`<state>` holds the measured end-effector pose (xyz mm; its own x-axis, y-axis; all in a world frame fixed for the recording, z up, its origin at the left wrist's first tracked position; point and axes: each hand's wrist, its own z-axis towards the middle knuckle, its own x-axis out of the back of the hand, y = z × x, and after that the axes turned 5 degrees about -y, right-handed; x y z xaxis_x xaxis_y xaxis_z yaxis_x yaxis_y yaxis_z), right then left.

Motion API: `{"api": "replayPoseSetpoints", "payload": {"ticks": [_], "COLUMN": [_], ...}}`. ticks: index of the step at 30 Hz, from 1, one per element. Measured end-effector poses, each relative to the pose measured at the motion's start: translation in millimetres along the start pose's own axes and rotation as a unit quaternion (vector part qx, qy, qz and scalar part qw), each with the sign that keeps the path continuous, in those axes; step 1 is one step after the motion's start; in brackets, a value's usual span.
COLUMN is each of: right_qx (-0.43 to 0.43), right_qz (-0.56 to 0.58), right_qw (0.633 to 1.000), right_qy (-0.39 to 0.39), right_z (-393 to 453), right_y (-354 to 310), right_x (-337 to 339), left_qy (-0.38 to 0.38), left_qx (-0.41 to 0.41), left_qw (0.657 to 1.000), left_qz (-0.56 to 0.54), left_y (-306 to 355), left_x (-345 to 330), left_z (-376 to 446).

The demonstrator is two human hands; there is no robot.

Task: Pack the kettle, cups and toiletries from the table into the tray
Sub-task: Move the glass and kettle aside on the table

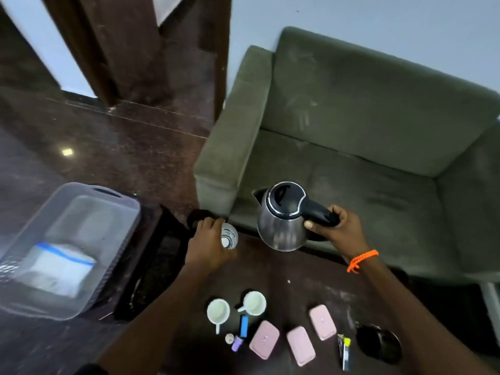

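Within right fingers (336,215), kettle (281,223) handle.

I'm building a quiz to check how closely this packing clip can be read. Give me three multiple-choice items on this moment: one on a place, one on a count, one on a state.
1. Where is the clear tray?
A. On the sofa
B. At the left, beyond the table's edge
C. Between the two cups

2. How many pink boxes lie on the table?
A. One
B. Three
C. Five

3. What is the state of the kettle?
A. Lying on its side in the tray
B. Standing untouched on the floor
C. Held upright by its handle

Key: 1 B, the tray sits at the picture's left with a white packet inside. 2 B, the pink boxes lie in a row. 3 C, the right hand grips the black handle, while the left hand holds a glass.
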<state>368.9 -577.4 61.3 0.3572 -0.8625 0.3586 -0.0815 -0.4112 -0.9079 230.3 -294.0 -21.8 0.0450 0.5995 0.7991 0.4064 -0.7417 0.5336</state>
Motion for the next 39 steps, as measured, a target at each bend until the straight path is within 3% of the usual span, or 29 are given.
{"api": "replayPoseSetpoints", "payload": {"ticks": [7, 17, 31, 39], "right_qx": [-0.055, -0.063, 0.030, 0.074], "right_qz": [-0.019, -0.045, -0.156, -0.301], "right_qw": [0.996, 0.996, 0.977, 0.935], "right_qy": [0.066, 0.051, -0.145, -0.173], "right_z": [-47, -66, -18, -7], "right_y": [115, 194, 145, 120], "right_x": [90, 115, 82, 47], "left_qy": [-0.077, -0.122, -0.079, -0.054], "left_qx": [-0.045, -0.074, -0.051, -0.053], "left_qw": [0.996, 0.987, 0.995, 0.997], "left_qz": [0.028, 0.070, 0.031, 0.003], "left_y": [49, 52, 16, -26], "left_x": [-121, -205, -188, -171], "left_z": [13, 34, 8, -20]}}
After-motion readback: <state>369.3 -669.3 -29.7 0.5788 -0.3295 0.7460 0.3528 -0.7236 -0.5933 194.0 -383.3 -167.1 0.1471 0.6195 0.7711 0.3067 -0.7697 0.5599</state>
